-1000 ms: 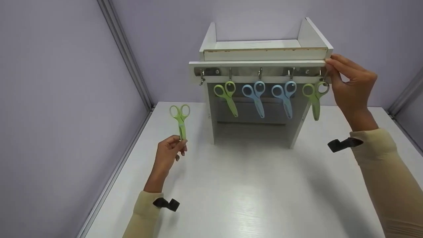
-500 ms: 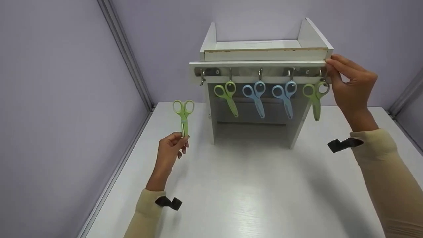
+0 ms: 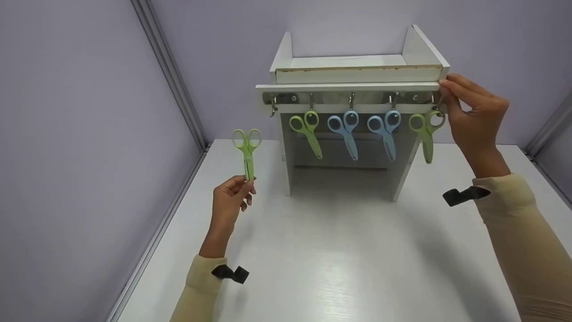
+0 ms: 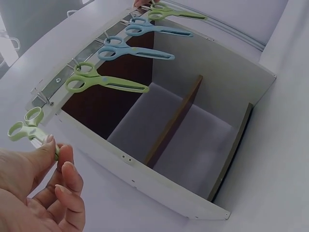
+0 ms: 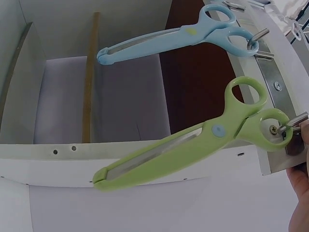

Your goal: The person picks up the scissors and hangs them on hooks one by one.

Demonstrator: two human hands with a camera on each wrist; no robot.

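Light, stiff scissors (image 3: 246,152) are pinched by the blades in the left hand (image 3: 230,199); the shelf (image 3: 357,74) is gripped by the right hand (image 3: 473,116).

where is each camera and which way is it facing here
Head: worn on the head, looking forward and down at the white shelf unit on the table; both hands and sleeves show.
Left wrist: on the left wrist, facing the hook rail; left hand pinches the green scissors.
Right wrist: on the right wrist, facing the hanging green scissors; right hand at the edge.
All three share the hanging scissors.
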